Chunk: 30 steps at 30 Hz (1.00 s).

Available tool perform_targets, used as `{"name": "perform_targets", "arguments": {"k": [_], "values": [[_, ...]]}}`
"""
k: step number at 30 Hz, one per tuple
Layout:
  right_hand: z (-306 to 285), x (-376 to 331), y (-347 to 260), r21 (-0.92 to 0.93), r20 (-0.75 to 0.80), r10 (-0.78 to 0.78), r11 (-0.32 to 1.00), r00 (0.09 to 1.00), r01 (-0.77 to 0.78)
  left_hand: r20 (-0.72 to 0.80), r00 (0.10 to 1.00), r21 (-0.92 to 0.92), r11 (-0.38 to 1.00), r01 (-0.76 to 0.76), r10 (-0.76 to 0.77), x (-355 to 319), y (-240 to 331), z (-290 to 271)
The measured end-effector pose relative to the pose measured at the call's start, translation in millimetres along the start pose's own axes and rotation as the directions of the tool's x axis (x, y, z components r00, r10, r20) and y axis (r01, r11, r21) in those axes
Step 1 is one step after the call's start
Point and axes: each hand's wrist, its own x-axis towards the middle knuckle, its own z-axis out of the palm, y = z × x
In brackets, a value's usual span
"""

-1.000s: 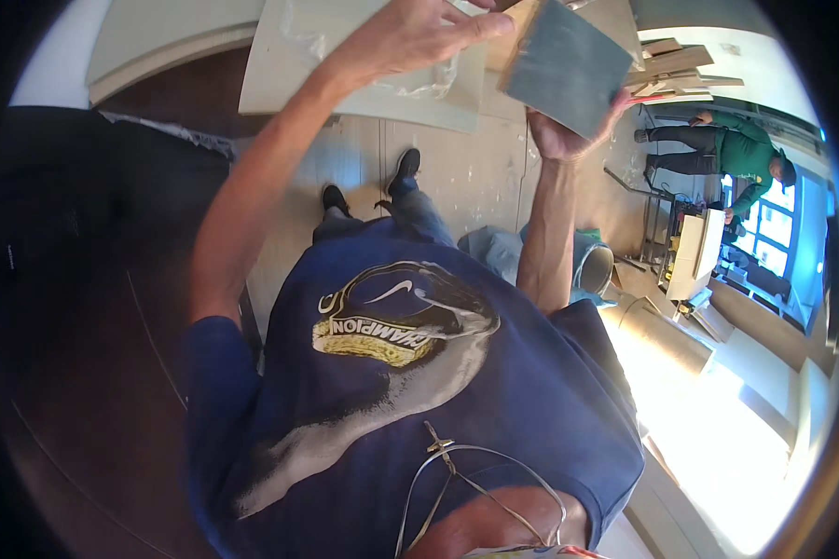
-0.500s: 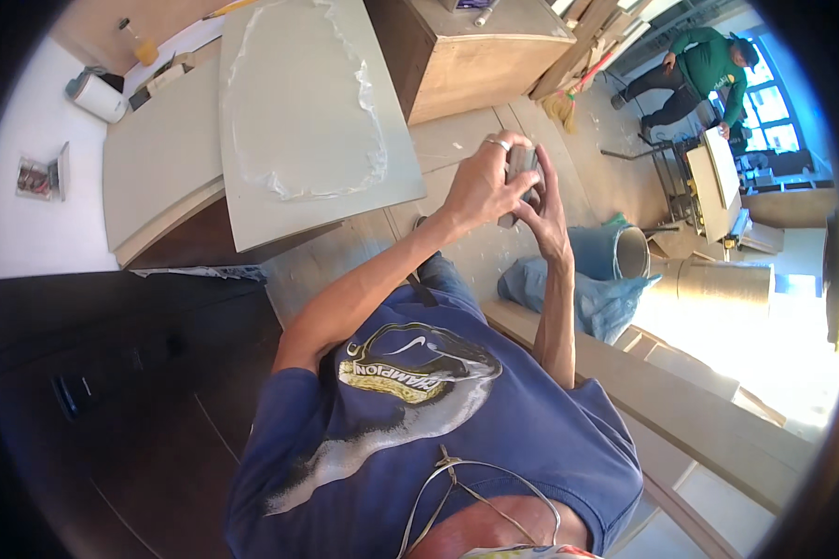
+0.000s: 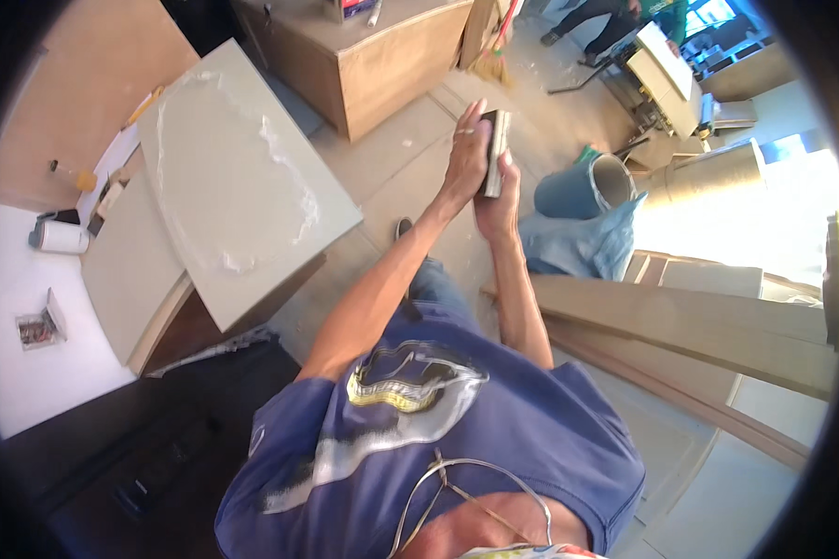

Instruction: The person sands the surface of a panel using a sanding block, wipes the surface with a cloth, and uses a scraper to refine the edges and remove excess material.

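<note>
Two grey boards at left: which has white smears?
The top board, nearer the left hand: a broken white outline marks its face. The lower board, partly under it, shows no such marks.

Matt block [image 3: 497, 156], matt panel [image 3: 224, 168], wooden cabinet [image 3: 391, 74], crinkled plastic bag [image 3: 583, 244]

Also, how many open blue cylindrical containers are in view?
1: the open blue cylindrical container, to the right of the right grip, beside the crumpled blue sheeting. Others may be hidden.
</note>
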Motion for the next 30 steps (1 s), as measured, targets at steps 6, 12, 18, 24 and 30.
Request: {"name": "perform_targets", "arguments": {"k": [6, 12, 18, 24, 30], "values": [[1.7, -5.1, -0.1, -0.007, 0.000, 0.070, 0.998, 0.998, -0.070, 0.164, 0.975, 0.321, 0.926, -0.198, 0.151, -8.6, -24.0, -29.2], [34.8, -19.4, 50.8, -0.753, 0.326, 0.138, 0.637, 0.935, 0.168, -0.036, 0.950, 0.570, 0.787, -0.236, 0.311, 49.5, 54.3, -227.6], [78.1, -25.8, 68.3, -0.896, 0.410, 0.226, 0.278, 0.884, 0.345, -0.383, 0.840, 0.917, 0.270, 0.294, 0.384, 24.0, 48.0, -446.3], [100.8, -19.5, 77.1, -0.886, 0.464, 0.202, 0.094, 0.862, 0.455, -0.625, 0.703, 0.760, 0.057, 0.648, 0.339, -15.7, 28.4, -552.8], [146.0, 27.3, 101.5, -0.836, 0.548, 0.103, 0.029, 0.830, 0.548, -0.653, 0.705, 0.734, 0.001, 0.679, 0.277, -15.1, 18.1, -537.0]]}}
